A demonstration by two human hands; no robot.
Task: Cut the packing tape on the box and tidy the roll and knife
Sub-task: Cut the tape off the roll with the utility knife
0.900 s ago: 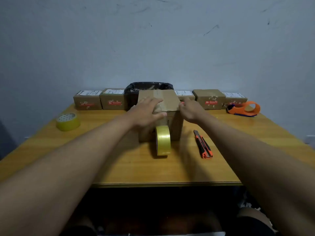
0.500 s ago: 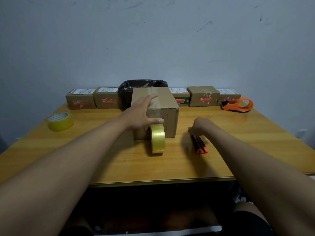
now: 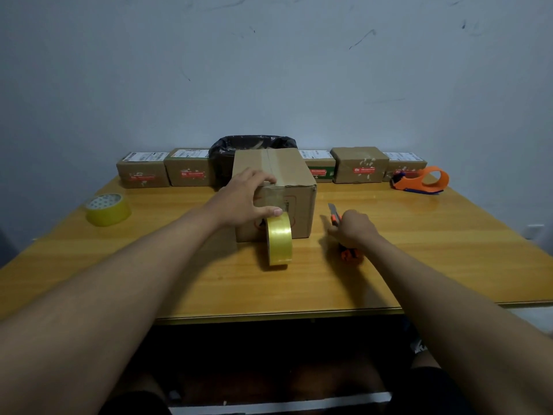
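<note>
On the table (image 3: 419, 265), a yellow tape roll (image 3: 279, 238) is stood on edge against the cardboard box (image 3: 276, 187). The utility knife (image 3: 339, 227) is gripped by the right hand (image 3: 353, 230). The box's near edge is pressed by the spread left hand (image 3: 244, 200).

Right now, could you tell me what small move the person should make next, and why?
Probably bring the orange utility knife in the right hand across to the tape strip running from the upright yellow tape roll up the brown cardboard box. The blade is out, and the left hand steadies the box.
</note>
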